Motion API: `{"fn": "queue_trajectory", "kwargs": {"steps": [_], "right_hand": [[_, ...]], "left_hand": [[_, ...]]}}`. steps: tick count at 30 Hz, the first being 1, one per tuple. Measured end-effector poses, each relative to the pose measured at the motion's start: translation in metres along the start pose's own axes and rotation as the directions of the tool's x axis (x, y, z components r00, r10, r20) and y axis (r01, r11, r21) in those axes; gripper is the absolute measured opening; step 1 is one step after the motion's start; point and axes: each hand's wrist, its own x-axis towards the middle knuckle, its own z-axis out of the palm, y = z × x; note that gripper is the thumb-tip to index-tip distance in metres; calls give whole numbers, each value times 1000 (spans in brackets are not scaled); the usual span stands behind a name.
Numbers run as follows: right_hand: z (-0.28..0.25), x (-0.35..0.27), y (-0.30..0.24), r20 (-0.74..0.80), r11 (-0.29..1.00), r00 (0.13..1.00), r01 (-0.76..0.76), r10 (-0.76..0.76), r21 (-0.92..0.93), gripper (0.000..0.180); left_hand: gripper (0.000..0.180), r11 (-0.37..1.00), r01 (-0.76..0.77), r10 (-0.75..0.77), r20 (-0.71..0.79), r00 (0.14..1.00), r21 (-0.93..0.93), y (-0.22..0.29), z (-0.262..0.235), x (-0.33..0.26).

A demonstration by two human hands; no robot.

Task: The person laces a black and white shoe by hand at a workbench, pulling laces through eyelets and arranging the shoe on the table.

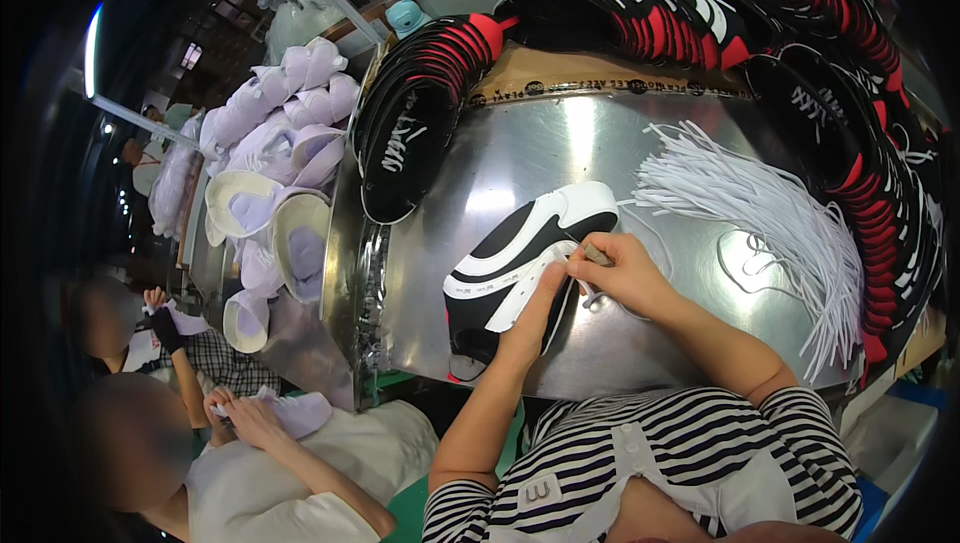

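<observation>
Lacing a black and white shoe on a shiny table

The left hand (535, 308) lies flat on the shoe (520, 258) near the front edge. The right hand (620, 268) pinches a white lace (590, 295); a firm hold should keep the shoe from sliding. More laces (760, 213) lie toward the right edge, shoe stacks (420, 113) along the back.

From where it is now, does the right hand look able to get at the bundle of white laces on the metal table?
Probably yes. The right hand sits at the black-and-white shoe upper, and the white laces lie just to its right on the metal table, with bare surface between. It pinches a small tool or lace end, though.
</observation>
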Motion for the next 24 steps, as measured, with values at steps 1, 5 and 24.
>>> {"fn": "queue_trajectory", "kwargs": {"steps": [1,5,24], "right_hand": [[-1,-1,-1,-13,998,1000,5,-6,-67,18],[0,-8,-9,28,978,999,-18,25,-208,21],[2,-3,-5,117,871,965,264,-236,-414,14]], "left_hand": [[28,1000,6,-6,-8,1000,24,3,3,-2],[26,999,55,-54,-71,996,2,1,4,-5],[34,976,-56,42,72,997,212,-20,-29,-26]]}}
